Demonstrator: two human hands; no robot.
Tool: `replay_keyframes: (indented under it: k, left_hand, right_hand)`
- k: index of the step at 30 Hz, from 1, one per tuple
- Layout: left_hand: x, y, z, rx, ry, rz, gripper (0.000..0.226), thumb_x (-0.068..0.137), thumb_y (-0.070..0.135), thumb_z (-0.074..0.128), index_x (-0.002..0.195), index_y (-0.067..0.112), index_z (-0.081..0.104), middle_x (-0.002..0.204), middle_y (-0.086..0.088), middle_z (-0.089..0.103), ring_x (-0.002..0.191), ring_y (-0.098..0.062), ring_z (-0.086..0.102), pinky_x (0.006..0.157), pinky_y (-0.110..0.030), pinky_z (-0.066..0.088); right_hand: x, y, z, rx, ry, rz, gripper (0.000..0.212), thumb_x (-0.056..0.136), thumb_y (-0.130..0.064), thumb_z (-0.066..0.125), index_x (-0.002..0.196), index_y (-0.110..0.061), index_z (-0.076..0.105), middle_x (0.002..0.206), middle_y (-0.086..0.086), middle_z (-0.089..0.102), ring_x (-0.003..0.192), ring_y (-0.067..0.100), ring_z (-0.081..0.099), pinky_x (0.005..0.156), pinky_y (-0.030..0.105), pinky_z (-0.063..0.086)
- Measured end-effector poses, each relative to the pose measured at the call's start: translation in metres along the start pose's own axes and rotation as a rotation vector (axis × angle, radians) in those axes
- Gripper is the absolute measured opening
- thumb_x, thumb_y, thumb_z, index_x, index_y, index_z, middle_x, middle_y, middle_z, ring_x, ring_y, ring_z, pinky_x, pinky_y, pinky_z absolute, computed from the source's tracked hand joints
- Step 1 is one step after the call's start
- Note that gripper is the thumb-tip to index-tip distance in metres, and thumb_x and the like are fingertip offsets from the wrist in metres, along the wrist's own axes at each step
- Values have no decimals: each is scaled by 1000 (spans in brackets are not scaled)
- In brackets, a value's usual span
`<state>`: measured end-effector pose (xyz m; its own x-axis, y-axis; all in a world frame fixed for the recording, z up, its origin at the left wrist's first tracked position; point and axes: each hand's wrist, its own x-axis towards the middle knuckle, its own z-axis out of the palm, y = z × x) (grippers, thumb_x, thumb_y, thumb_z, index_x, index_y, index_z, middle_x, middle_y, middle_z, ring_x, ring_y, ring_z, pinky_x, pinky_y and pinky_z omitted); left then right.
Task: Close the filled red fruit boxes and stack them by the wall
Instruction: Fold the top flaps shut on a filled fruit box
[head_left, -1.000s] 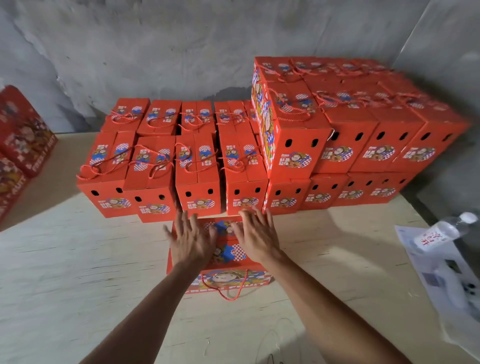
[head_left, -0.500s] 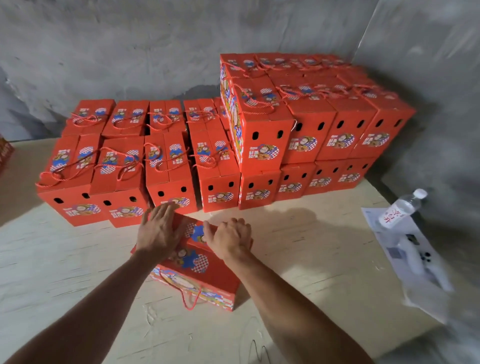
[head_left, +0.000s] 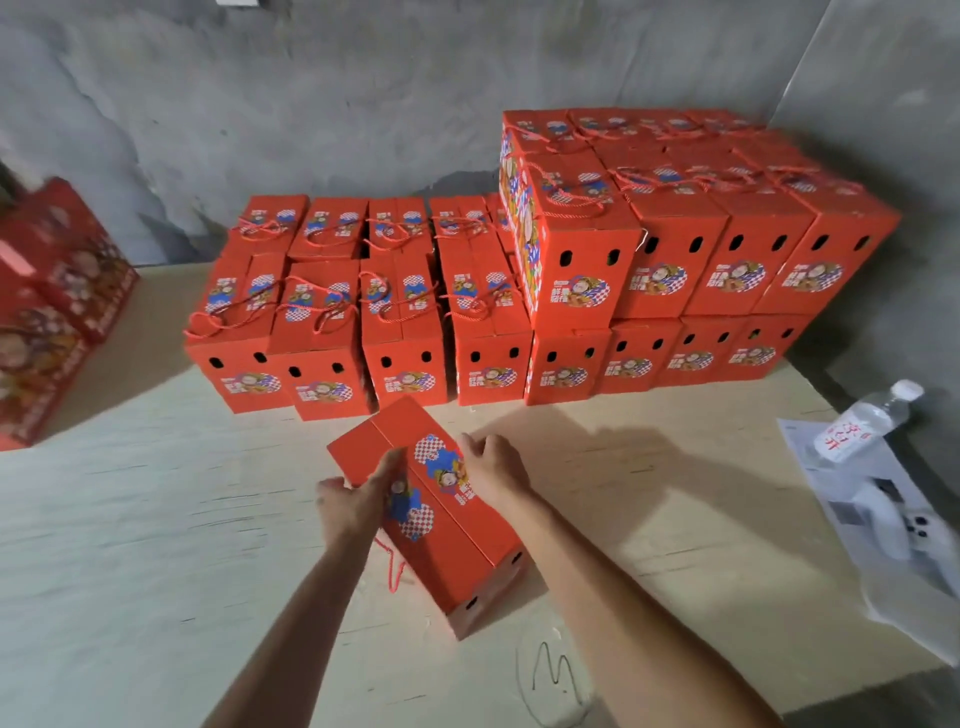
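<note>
Two hands — oblong cardboard box (head_left: 441, 514)

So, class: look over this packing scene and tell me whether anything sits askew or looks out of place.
The red box held between the left hand and right hand lies diagonally, out of line with the square stacked boxes. Its rope handle trails loose on the board. Nothing looks spilled or damaged.
</note>
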<state>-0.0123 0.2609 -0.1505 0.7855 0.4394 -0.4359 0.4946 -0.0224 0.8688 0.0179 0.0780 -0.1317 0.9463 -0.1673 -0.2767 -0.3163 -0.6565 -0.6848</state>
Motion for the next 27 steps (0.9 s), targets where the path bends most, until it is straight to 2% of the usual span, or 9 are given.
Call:
replay_keyframes:
  k: [2, 5, 9, 12, 16, 18, 23, 25, 27]
  left_hand:
    - [-11, -8, -8, 50, -66, -115, 83, 57, 79, 79, 93, 5, 70, 81, -7, 74, 62, -18, 64, 49, -25, 48]
    - [-20, -9, -24, 173, -202, -178, 78, 67, 77, 76, 87, 1, 69, 66, -5, 63, 48, -13, 46, 42, -21, 34]
    - [-34, 35, -26, 269, -217, 173, 53, 93, 52, 69, 73, 3, 70, 53, -2, 62, 43, -14, 52, 46, -25, 41]
    - [-42, 88, -21, 248, -131, 474, 54, 103, 39, 56, 61, 6, 62, 48, 0, 60, 42, -11, 54, 45, -24, 42]
    - [-39, 131, -26, 196, -148, 475, 57, 107, 32, 47, 60, 2, 54, 49, -5, 48, 44, -17, 42, 50, -28, 32]
    - [-40, 144, -29, 163, -163, 503, 55, 108, 28, 46, 63, -1, 56, 53, -6, 48, 49, -17, 41, 54, -30, 30]
    - [-62, 215, -31, 155, -128, 862, 47, 109, 27, 46, 78, -3, 63, 65, -18, 65, 55, -25, 58, 51, -40, 44]
    - [-68, 244, -30, 97, -137, 978, 32, 107, 21, 49, 89, 1, 66, 76, -14, 70, 70, -31, 68, 62, -46, 55]
    - [-72, 268, -28, 49, -179, 1041, 19, 105, 16, 53, 104, 6, 69, 91, -7, 73, 82, -24, 71, 70, -45, 57]
  right_hand:
    - [-4, -5, 4, 33, 68, -2, 53, 108, -48, 34, 80, -13, 63, 85, 7, 70, 71, 15, 66, 64, 35, 53]
    - [-13, -17, -1, 19, 138, -13, 64, 108, -52, 29, 93, -6, 72, 95, 11, 75, 85, 25, 72, 71, 35, 54]
    - [-27, -52, 0, -12, 3, -196, 73, 103, -67, 26, 67, -15, 62, 70, 5, 68, 64, 21, 66, 71, 39, 58]
    - [-39, -92, 3, 213, -248, -211, 78, 95, -78, 22, 79, -19, 70, 72, 3, 72, 68, 21, 70, 73, 40, 61]
    - [-38, -132, -22, 234, -360, -79, 96, 86, -91, 15, 69, -12, 67, 48, -5, 63, 50, 20, 63, 62, 36, 58]
    - [-39, -146, -37, 186, -317, -64, 92, 88, -89, 22, 70, -8, 62, 48, 1, 56, 47, 20, 56, 68, 41, 59]
    - [-23, -197, -86, 394, -58, -79, 64, 99, -62, 43, 86, -5, 67, 59, 6, 58, 45, 20, 53, 44, 25, 41]
    - [-11, -227, -119, 439, 21, -129, 49, 98, -50, 50, 89, -6, 70, 65, 6, 62, 51, 22, 56, 49, 29, 43]
    - [2, -254, -151, 471, 79, -162, 39, 95, -41, 51, 93, -6, 68, 73, 9, 62, 55, 25, 55, 56, 34, 43]
